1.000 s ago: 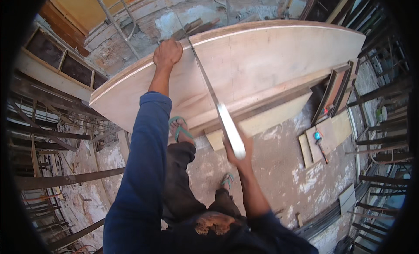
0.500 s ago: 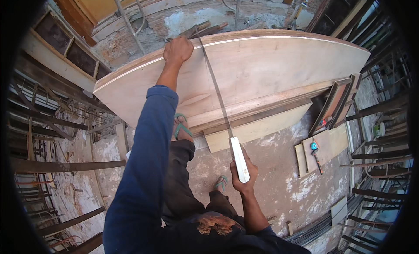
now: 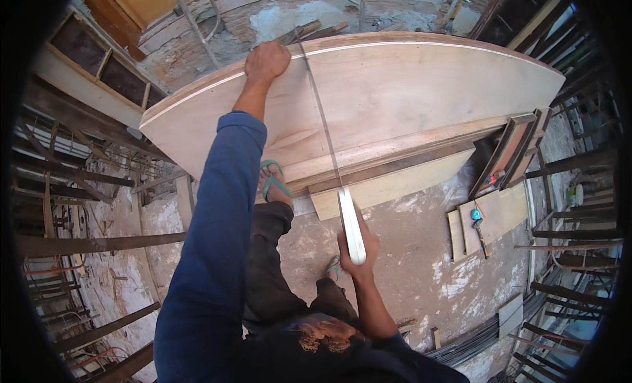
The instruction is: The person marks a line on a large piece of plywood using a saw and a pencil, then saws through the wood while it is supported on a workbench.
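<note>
A hand saw (image 3: 323,114) with a long thin blade and a white handle lies across a pale plywood sheet (image 3: 421,90) with a curved far edge. My right hand (image 3: 361,250) is closed round its handle, below the sheet's near edge. The blade's far end reaches past the curved edge. Just left of the blade, my left hand (image 3: 267,61) is closed over the far edge of the sheet, gripping it; its fingertips are hidden. One foot in a green flip-flop (image 3: 274,179) presses against the sheet's near left part.
Under the sheet lies another pale board (image 3: 395,182). Dark wooden frames (image 3: 507,149) lean at its right. A blue tape measure (image 3: 475,214) and a hammer (image 3: 482,241) rest on small boards (image 3: 507,210). Thin dark rods (image 3: 471,347) lie at lower right. A metal ladder-like frame (image 3: 195,27) stands far left.
My right hand and the saw have moved forward and slightly left, so the blade reaches farther over the edge. My left hand keeps its grip. The view has shifted a little.
</note>
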Demonstrator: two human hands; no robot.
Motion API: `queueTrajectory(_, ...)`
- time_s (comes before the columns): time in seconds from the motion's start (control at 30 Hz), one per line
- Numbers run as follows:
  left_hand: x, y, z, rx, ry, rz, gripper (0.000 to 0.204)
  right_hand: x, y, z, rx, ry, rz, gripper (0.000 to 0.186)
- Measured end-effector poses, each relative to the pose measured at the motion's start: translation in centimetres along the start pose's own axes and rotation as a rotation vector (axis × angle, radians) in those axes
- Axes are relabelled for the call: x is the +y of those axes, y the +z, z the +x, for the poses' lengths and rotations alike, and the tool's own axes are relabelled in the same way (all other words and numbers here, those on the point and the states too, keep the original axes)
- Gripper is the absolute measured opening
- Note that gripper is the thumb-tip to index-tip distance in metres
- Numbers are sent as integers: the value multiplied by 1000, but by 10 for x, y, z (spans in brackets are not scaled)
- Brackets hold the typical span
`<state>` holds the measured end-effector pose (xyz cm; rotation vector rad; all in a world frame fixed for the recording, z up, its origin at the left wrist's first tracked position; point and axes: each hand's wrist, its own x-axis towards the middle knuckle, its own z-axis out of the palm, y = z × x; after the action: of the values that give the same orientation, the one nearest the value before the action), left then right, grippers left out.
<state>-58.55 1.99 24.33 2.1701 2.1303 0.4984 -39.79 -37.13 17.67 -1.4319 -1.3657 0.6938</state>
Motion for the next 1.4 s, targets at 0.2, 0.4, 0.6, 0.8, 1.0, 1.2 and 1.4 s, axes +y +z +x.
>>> queueTrajectory(0.2,0,6,4,-13,0,2,44,17,7,61,14,-141,124,60)
queueTrajectory(0.4,14,11,17,-38,33,-33,46,1,66,204,101,-172,253,63)
queueTrajectory(0.6,-5,17,42,-127,-15,-49,49,14,85,218,66,-219,317,61)
queueTrajectory(0.8,-23,29,65,-134,-17,-48,49,32,102,225,13,-185,314,61)
queueTrajectory(1.0,0,41,74,-138,39,-37,50,49,87,229,61,-292,250,63)
queueTrajectory(1.2,-38,41,85,-114,-39,0,50,4,24,80,-72,103,107,55)
queueTrajectory(1.4,-26,52,87,-153,-12,-19,51,-13,1,74,-17,86,154,50)
